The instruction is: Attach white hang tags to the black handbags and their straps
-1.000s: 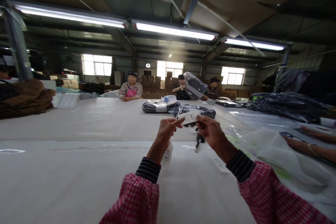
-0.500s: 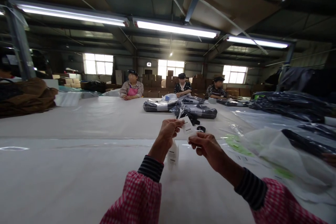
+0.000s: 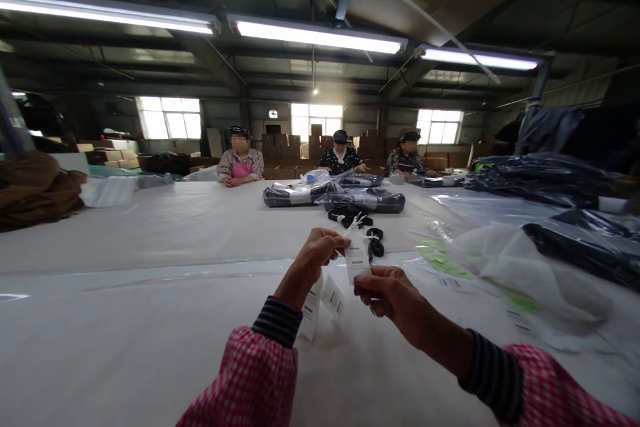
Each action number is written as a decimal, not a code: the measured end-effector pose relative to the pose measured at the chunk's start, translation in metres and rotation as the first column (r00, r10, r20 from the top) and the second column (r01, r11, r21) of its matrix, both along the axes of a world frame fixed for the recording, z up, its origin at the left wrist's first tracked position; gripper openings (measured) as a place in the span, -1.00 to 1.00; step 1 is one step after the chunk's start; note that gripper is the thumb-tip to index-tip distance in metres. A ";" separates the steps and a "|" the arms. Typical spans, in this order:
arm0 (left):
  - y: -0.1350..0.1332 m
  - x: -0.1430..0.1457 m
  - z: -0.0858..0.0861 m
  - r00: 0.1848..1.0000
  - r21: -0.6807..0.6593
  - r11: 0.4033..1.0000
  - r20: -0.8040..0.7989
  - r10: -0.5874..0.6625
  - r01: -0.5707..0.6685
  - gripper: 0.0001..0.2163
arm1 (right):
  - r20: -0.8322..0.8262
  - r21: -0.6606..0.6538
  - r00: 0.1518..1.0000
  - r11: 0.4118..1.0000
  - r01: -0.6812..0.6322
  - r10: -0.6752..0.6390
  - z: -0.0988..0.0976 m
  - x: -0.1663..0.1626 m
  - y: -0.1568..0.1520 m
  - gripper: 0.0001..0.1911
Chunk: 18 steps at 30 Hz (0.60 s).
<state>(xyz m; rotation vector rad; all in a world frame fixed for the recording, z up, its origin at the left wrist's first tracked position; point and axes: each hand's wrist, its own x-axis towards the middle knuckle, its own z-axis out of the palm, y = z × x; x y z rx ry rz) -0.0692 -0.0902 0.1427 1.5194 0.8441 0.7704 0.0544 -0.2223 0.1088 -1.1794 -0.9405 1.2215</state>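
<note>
Between my two hands is a white printed hang tag point(image 3: 357, 259), held up above the table. My left hand point(image 3: 316, 255) is closed, pinching its upper left edge, with white strings point(image 3: 356, 221) sticking up from the fingers. Below that hand dangle more white tags point(image 3: 311, 310), one of them tilted point(image 3: 333, 296). My right hand point(image 3: 393, 292) pinches the lower right corner of the held tag. Just beyond the hands lie black coiled cords or straps point(image 3: 376, 242) on the white table.
Dark bundles in clear plastic point(image 3: 367, 200) lie further back. Plastic-wrapped dark goods point(image 3: 540, 177) are piled at right, near translucent sheeting point(image 3: 540, 280) and green pieces point(image 3: 445, 260). A brown heap point(image 3: 37, 190) sits at left. Several people point(image 3: 241, 159) are across the white table point(image 3: 150, 347).
The view has shifted slightly right. The held tag now hangs more upright and lower, my right hand has moved down, and the dangling tags have swung apart.
</note>
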 end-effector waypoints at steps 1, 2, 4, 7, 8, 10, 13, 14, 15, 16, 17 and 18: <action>0.001 0.000 0.000 1.000 0.000 1.000 -0.001 -0.005 0.005 -0.81 | 0.010 0.007 1.000 1.000 0.000 0.000 -0.001 0.001 0.000 -0.77; 0.002 -0.001 0.000 1.000 -0.001 1.000 0.003 -0.014 0.014 -0.81 | 0.026 0.017 1.000 1.000 0.002 -0.003 -0.002 0.001 0.000 -0.77; 0.005 -0.004 0.000 0.999 0.002 0.999 0.028 -0.047 0.047 -0.80 | 0.080 0.048 0.996 0.998 0.028 -0.032 -0.003 0.003 0.001 -0.77; 0.008 -0.011 0.001 0.992 0.025 0.994 0.076 -0.106 0.104 -0.81 | 0.221 0.112 0.963 0.985 0.130 -0.153 -0.005 0.009 0.003 -0.78; 0.009 -0.013 0.002 0.990 0.029 0.994 0.087 -0.111 0.109 -0.80 | 0.283 0.158 0.936 0.973 0.169 -0.208 -0.005 0.011 0.004 -0.79; 0.009 -0.017 0.004 0.989 0.028 0.994 0.103 -0.109 0.107 -0.80 | 0.421 0.308 0.841 0.925 0.221 -0.341 -0.005 0.018 0.007 -0.81; 0.007 -0.019 0.006 0.981 0.051 0.988 0.124 -0.149 0.144 -0.80 | 0.582 0.610 0.587 0.779 0.142 -0.563 -0.003 0.025 0.008 -0.83; 0.006 -0.019 0.006 0.976 0.063 0.985 0.138 -0.171 0.163 -0.79 | 0.604 0.687 0.494 0.723 0.075 -0.626 -0.001 0.026 0.007 -0.83; 0.005 -0.019 0.006 0.969 0.072 0.981 0.159 -0.189 0.180 -0.78 | 0.610 0.745 0.407 0.667 -0.003 -0.680 0.000 0.026 0.006 -0.82; 0.004 -0.019 0.006 0.962 0.072 0.979 0.183 -0.202 0.191 -0.76 | 0.602 0.785 0.330 0.614 -0.080 -0.727 0.002 0.025 0.005 -0.81; 0.003 -0.020 0.005 0.956 0.064 0.978 0.208 -0.207 0.198 -0.75 | 0.584 0.811 0.260 0.566 -0.150 -0.769 0.003 0.024 0.003 -0.79; 0.003 -0.020 0.005 0.949 0.051 0.978 0.236 -0.208 0.202 -0.74 | 0.565 0.822 0.198 0.528 -0.212 -0.801 0.003 0.022 0.002 -0.78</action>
